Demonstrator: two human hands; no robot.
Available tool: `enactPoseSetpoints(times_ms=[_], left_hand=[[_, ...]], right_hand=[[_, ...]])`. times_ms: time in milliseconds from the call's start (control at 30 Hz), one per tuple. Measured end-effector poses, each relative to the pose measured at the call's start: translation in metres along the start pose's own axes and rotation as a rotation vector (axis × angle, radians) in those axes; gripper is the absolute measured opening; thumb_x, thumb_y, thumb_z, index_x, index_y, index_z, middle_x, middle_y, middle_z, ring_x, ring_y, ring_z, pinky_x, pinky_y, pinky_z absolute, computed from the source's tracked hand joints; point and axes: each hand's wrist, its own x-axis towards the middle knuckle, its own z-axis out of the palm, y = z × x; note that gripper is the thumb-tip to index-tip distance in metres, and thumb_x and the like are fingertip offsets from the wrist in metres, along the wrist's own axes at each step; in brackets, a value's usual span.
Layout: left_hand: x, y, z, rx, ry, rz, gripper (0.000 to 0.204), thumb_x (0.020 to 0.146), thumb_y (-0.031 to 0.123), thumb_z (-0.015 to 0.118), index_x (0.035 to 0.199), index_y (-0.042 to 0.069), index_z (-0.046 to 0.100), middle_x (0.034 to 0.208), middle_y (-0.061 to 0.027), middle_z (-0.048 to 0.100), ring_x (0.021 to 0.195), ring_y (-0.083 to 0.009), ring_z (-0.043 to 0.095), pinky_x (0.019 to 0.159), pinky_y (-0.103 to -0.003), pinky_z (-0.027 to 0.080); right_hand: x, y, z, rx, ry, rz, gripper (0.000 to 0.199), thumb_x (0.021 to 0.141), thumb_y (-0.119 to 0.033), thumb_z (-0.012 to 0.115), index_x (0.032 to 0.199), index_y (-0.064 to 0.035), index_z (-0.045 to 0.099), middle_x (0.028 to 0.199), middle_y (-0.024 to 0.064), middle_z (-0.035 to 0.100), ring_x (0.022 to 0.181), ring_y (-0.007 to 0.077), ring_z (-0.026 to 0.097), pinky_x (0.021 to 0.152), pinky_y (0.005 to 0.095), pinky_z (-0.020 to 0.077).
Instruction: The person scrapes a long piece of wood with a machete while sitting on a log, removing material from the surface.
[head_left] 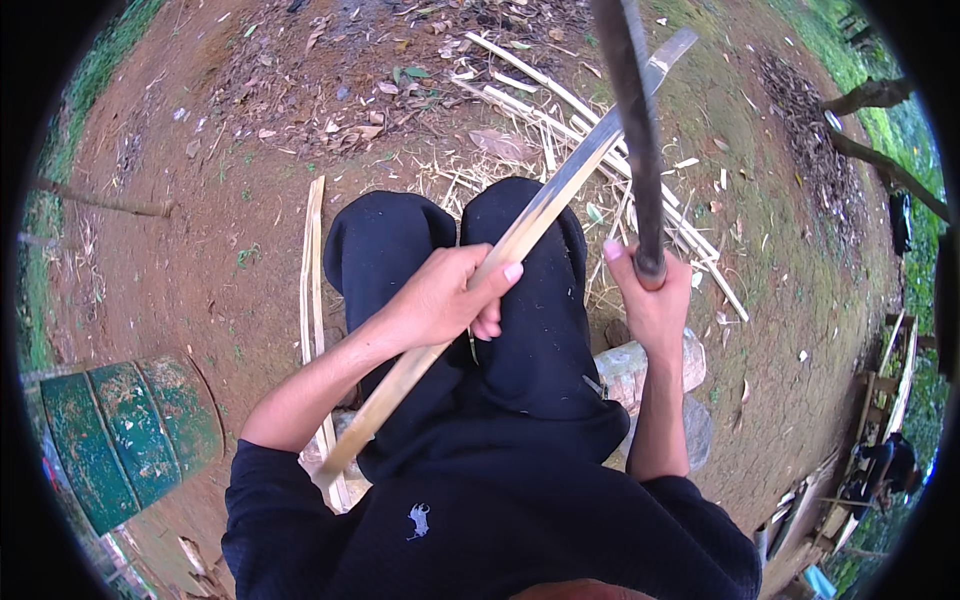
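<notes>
A long split bamboo strip (560, 195), pale on one part and dark toward its far end, lies slantwise over my thighs. My left hand (450, 290) is closed around its middle. My right hand (652, 305) grips the near end of a long, dark, slightly blurred tool that looks like a machete (635, 110). This tool rises away from the fist and passes in front of the strip's far part. Its edge cannot be made out clearly.
Several split strips (700, 240) and thin shavings (455, 180) litter the ground ahead. More strips (313, 260) lie beside my left leg. A green drum (130, 440) is at the left, a log piece (640, 372) by my right thigh. Branches (890, 165) jut in at the far right.
</notes>
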Motion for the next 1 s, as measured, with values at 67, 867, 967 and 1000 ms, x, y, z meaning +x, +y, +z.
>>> enactPoseSetpoints(times_ms=[67, 867, 967, 1000], left_hand=[[-0.002, -0.008, -0.003, 0.037, -0.016, 0.084, 0.042, 0.108, 0.035, 0.050, 0.096, -0.004, 0.056, 0.062, -0.0031, 0.059, 0.047, -0.0102, 0.060, 0.044, -0.025, 0.049], [0.004, -0.003, 0.001, -0.020, 0.027, 0.207, 0.023, 0.105, 0.017, 0.050, 0.100, -0.004, 0.056, 0.063, -0.0078, 0.058, 0.055, -0.0157, 0.057, 0.054, -0.036, 0.046], [0.006, -0.017, 0.005, -0.091, 0.054, 0.231, 0.026, 0.107, 0.023, 0.049, 0.104, -0.001, 0.056, 0.063, -0.0014, 0.054, 0.042, -0.0073, 0.050, 0.034, -0.026, 0.041], [0.004, -0.019, 0.006, -0.099, 0.052, 0.267, 0.025, 0.106, 0.023, 0.050, 0.105, -0.001, 0.056, 0.063, -0.0016, 0.054, 0.041, -0.0074, 0.050, 0.034, -0.026, 0.041]], right_hand=[[-0.004, 0.003, 0.000, -0.211, -0.013, -0.007, 0.029, 0.088, -0.023, 0.078, 0.079, 0.0023, 0.067, 0.061, 0.0048, 0.059, 0.053, 0.0090, 0.049, 0.050, 0.0286, 0.0411], [0.034, 0.026, 0.015, -1.004, -0.017, -0.612, 0.017, 0.068, -0.011, 0.072, 0.074, -0.0088, 0.056, 0.062, 0.0097, 0.060, 0.054, 0.0309, 0.062, 0.055, 0.0438, 0.0491], [0.017, 0.023, 0.029, -0.993, -0.072, -0.428, 0.014, 0.070, -0.010, 0.070, 0.071, -0.0094, 0.056, 0.059, 0.0086, 0.060, 0.048, 0.0258, 0.059, 0.049, 0.0416, 0.0468], [0.010, 0.016, 0.035, -0.973, -0.045, -0.612, 0.014, 0.072, -0.009, 0.068, 0.068, -0.0104, 0.054, 0.056, 0.0065, 0.058, 0.044, 0.0201, 0.056, 0.044, 0.0389, 0.0445]])
